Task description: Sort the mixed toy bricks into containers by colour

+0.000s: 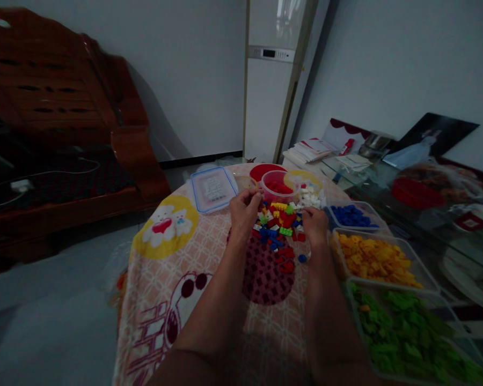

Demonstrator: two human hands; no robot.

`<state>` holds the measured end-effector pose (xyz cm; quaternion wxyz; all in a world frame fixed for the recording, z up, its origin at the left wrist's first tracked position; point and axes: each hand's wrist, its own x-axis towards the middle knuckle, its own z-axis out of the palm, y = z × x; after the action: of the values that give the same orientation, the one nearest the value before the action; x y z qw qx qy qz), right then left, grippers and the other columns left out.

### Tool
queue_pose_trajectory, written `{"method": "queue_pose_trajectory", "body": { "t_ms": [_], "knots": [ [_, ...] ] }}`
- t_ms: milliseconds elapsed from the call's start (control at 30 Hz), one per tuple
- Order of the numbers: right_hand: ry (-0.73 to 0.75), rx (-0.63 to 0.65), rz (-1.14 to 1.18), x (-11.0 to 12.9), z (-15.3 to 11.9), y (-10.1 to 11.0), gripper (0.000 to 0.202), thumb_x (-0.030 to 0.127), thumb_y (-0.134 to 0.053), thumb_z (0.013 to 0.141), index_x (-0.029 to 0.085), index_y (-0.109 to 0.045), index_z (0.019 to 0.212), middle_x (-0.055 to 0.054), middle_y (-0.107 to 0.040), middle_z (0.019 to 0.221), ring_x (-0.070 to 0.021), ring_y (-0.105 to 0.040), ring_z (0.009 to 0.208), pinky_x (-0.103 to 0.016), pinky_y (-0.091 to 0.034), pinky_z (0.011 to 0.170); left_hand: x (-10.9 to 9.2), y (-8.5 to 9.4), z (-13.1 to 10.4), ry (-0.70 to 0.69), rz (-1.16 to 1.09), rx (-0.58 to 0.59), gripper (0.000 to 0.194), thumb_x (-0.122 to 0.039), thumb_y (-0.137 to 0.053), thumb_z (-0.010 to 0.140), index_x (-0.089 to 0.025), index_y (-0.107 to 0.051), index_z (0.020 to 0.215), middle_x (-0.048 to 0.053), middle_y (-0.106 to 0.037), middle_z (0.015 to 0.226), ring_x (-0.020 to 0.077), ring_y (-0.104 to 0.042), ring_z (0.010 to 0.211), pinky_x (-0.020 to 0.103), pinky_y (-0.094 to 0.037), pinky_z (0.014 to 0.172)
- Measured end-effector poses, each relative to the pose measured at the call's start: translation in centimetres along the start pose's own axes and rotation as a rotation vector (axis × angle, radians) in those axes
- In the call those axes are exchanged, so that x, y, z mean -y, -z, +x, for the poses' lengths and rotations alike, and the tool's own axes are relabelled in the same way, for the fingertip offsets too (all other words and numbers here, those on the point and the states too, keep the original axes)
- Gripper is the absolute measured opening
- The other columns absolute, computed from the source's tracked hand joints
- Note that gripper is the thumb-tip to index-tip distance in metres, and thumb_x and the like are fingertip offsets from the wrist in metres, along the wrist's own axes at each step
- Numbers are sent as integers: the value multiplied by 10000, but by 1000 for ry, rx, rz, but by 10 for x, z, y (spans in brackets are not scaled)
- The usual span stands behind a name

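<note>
Mixed toy bricks [279,225] in red, blue, green, yellow and white lie in a loose pile on the patterned cloth [209,241]. At the pile's left edge is my left hand [244,208], its fingertips pinched together near the round tub [279,185] of red bricks; what they hold is too small to name. My right hand [315,221] is closed at the pile's right side, just below the white bricks [309,198], its fingertips dark and unclear. Clear boxes of blue bricks [352,216], yellow bricks [376,260] and green bricks [410,332] stand to the right.
A blue-rimmed lid [214,190] lies at the table's back left, with a red lid [265,170] behind the tub. A cluttered glass table [394,203] adjoins on the right. The wooden bench [64,118] stands at far left.
</note>
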<state>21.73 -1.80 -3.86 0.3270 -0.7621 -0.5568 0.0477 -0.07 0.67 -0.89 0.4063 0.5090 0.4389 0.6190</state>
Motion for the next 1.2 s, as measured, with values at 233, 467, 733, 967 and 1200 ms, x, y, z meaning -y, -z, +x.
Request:
{"method": "queue_pose_trajectory", "body": {
  "t_ms": [233, 467, 733, 967, 1200],
  "knots": [
    [58, 102, 80, 12, -1, -8, 365, 277, -462, 961, 212, -799, 1086, -94, -798, 1119, -230, -705, 1042, -314, -507, 947, 23, 10, 1, 38, 264, -56, 255, -252, -577, 827, -163, -786, 940, 34, -766, 810, 171, -707, 757, 250, -550, 703],
    [135, 261, 178, 27, -4, -1, 286, 208, -540, 914, 207, -825, 941, -48, -817, 1033, -207, -728, 997, -298, -520, 935, 31, 13, 1, 55, 299, -37, 250, -238, -592, 809, -162, -793, 937, 40, -773, 834, 171, -706, 732, 259, -549, 709],
    [58, 124, -57, 4, -1, 28, 283, 176, -573, 842, 223, -846, 900, -48, -821, 927, -217, -731, 920, -299, -530, 865, 25, 9, 0, -12, 307, 15, 274, -269, -604, 804, -159, -805, 955, 46, -780, 850, 181, -698, 765, 268, -551, 742],
    [40, 347, -220, 11, -9, 33, 73, 265, -755, 766, 238, -817, 737, -38, -779, 762, -204, -702, 759, -286, -493, 705, 44, 19, 3, 8, 343, -74, 266, -242, -572, 811, -170, -801, 924, 48, -788, 899, 186, -716, 803, 269, -563, 762],
    [37, 371, -236, 6, -14, 18, 122, 251, -786, 707, 262, -817, 824, -26, -783, 810, -197, -707, 781, -269, -481, 690, 40, 16, 1, 28, 321, -60, 280, -250, -572, 809, -166, -804, 941, 50, -785, 872, 187, -719, 769, 287, -573, 766]
  ]
}}
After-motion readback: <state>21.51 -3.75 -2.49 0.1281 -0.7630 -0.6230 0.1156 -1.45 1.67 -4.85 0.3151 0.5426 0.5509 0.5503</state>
